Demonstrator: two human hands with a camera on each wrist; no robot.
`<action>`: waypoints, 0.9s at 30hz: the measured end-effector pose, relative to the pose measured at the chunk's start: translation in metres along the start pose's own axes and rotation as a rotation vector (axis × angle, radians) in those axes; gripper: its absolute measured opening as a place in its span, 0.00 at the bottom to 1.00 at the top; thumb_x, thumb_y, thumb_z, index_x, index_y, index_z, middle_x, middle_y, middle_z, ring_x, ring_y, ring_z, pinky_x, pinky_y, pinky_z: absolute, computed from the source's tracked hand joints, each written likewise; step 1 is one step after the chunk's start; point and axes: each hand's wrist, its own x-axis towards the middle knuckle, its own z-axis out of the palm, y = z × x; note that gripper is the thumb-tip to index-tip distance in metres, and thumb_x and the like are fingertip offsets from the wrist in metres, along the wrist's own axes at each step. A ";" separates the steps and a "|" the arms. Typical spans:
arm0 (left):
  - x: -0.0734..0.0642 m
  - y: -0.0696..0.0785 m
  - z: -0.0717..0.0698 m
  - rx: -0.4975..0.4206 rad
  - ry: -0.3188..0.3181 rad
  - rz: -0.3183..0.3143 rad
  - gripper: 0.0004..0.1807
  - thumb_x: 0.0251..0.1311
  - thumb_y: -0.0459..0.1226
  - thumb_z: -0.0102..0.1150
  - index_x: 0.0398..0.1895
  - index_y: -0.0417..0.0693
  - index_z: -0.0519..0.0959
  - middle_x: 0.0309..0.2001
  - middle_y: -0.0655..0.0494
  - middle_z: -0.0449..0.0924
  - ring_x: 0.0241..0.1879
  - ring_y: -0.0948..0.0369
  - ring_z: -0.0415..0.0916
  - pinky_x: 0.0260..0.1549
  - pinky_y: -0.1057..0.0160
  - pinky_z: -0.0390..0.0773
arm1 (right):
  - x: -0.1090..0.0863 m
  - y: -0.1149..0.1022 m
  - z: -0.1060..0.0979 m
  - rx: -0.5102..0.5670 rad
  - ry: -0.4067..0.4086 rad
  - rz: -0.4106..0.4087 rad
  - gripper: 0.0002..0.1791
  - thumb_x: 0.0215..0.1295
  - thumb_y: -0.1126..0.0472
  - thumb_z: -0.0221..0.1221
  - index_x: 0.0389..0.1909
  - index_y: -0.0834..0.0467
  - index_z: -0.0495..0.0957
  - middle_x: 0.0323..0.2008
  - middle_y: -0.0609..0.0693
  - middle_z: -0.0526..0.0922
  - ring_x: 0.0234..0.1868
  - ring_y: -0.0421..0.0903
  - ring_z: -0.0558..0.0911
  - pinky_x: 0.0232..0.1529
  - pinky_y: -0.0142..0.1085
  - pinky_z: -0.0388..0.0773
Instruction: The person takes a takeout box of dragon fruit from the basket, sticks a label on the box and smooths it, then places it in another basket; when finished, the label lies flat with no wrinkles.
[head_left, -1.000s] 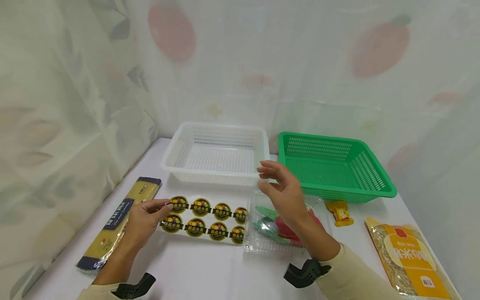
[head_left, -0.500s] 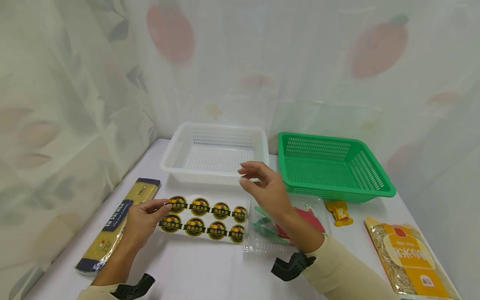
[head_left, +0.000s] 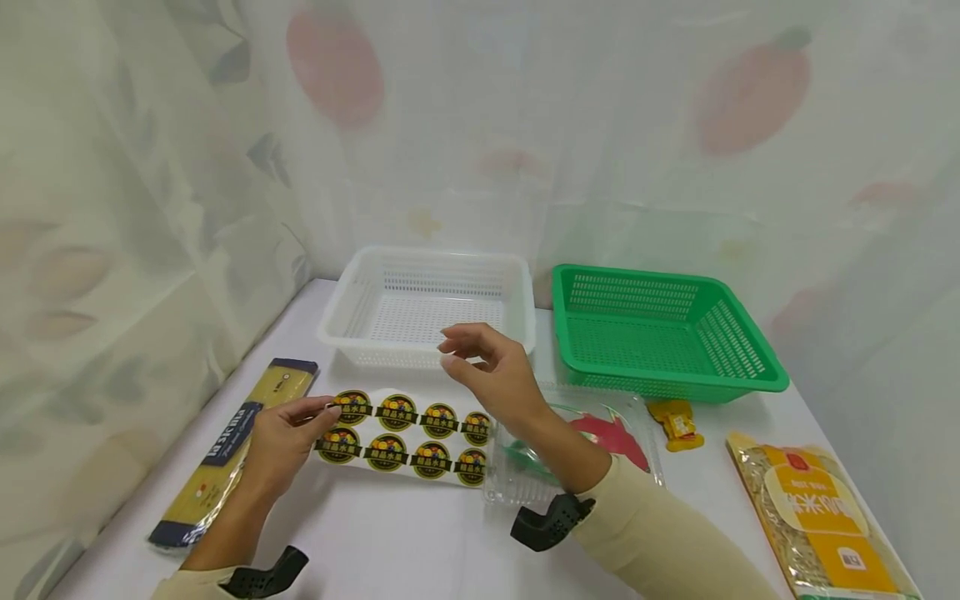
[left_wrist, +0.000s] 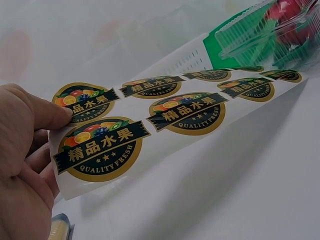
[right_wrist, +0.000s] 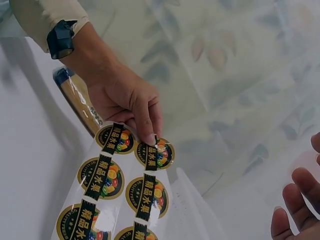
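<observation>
My left hand (head_left: 281, 437) pinches the left end of a white sheet of round fruit stickers (head_left: 388, 452) between thumb and fingers. Its black and gold labels stand in two rows, and the left wrist view shows the sheet (left_wrist: 190, 112) lifted at a slant. Over the sheet's right part hovers my right hand (head_left: 495, 379), fingers loosely bent with nothing seen between them. In the right wrist view only the fingertips (right_wrist: 300, 195) of that hand show. Under my right forearm lies a clear plastic clamshell box (head_left: 510, 492) with a red and green item (head_left: 615, 437) in it, partly hidden.
A white basket (head_left: 427, 346) and a green basket (head_left: 675, 379) stand at the back. Left of my left arm lies a spaghetti packet (head_left: 236, 433). A small yellow packet (head_left: 677, 425) and a yellow-labelled clear food bag (head_left: 817, 508) lie to the right.
My right hand has moved left, from above the clamshell box to above the sticker sheet. More of the red item now shows. My left hand keeps its hold on the sheet.
</observation>
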 end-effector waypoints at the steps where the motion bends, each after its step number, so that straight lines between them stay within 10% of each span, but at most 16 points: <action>1: 0.000 0.000 0.000 0.001 0.004 -0.003 0.17 0.59 0.37 0.67 0.45 0.32 0.82 0.36 0.48 0.84 0.31 0.66 0.80 0.28 0.69 0.79 | 0.002 0.001 0.003 -0.003 -0.006 0.003 0.16 0.66 0.64 0.61 0.53 0.61 0.77 0.45 0.56 0.80 0.47 0.49 0.78 0.43 0.40 0.75; 17: -0.002 -0.001 0.002 0.004 0.003 0.000 0.17 0.59 0.38 0.67 0.45 0.32 0.82 0.39 0.43 0.83 0.31 0.64 0.81 0.28 0.68 0.80 | 0.021 0.026 0.031 -0.039 -0.062 0.063 0.14 0.66 0.62 0.61 0.52 0.58 0.79 0.43 0.51 0.82 0.43 0.48 0.78 0.40 0.37 0.76; 27: -0.001 0.001 0.002 -0.003 0.015 -0.008 0.18 0.59 0.38 0.68 0.45 0.32 0.82 0.36 0.46 0.84 0.31 0.65 0.81 0.28 0.68 0.79 | 0.020 0.002 0.044 -0.030 -0.113 0.100 0.14 0.67 0.69 0.57 0.52 0.68 0.76 0.45 0.63 0.80 0.46 0.57 0.77 0.40 0.31 0.74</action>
